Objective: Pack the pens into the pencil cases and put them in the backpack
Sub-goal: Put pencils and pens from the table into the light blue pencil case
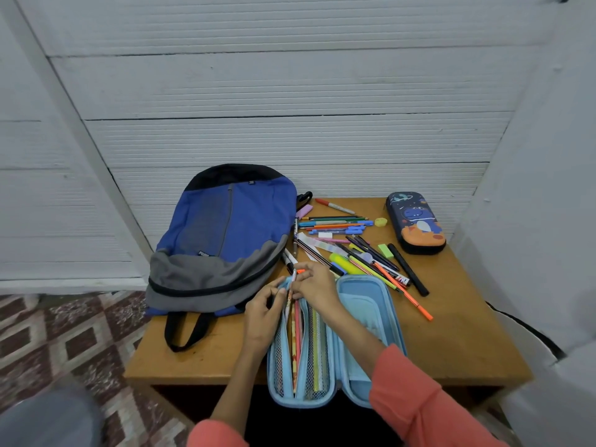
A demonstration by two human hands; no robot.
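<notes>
Together, left hand and right hand pinch pens at case rim.

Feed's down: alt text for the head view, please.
Both hands are at the far end of an open light blue pencil case: the left hand holds its edge, the right hand pinches a pen. Loose pens, a closed dinosaur pencil case and a blue backpack lie on the wooden table.
</notes>
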